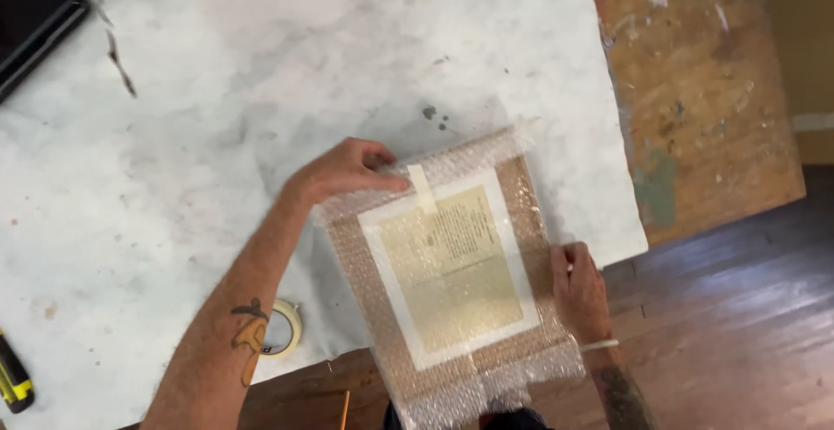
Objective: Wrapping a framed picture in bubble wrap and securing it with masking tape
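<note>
A flat rectangular package [452, 282] wrapped in clear bubble wrap lies tilted at the near edge of the table, overhanging it toward me. Under the wrap I see a brown backing, a white border and a yellowish sheet. A short strip of pale tape [422, 188] sits on its upper edge. My left hand [347, 171] presses the wrap at the package's upper left corner, fingers bent, right beside that strip. My right hand [578, 291] lies flat against the package's right edge, holding it steady.
A white felt-like cloth [217, 117] covers the table. A roll of pale tape [285, 327] lies by my left forearm. A yellow-and-black tool [12, 378] is at the lower left, a dark flat object [30, 13] at the top left. Paint-stained wood [695, 82] shows at right.
</note>
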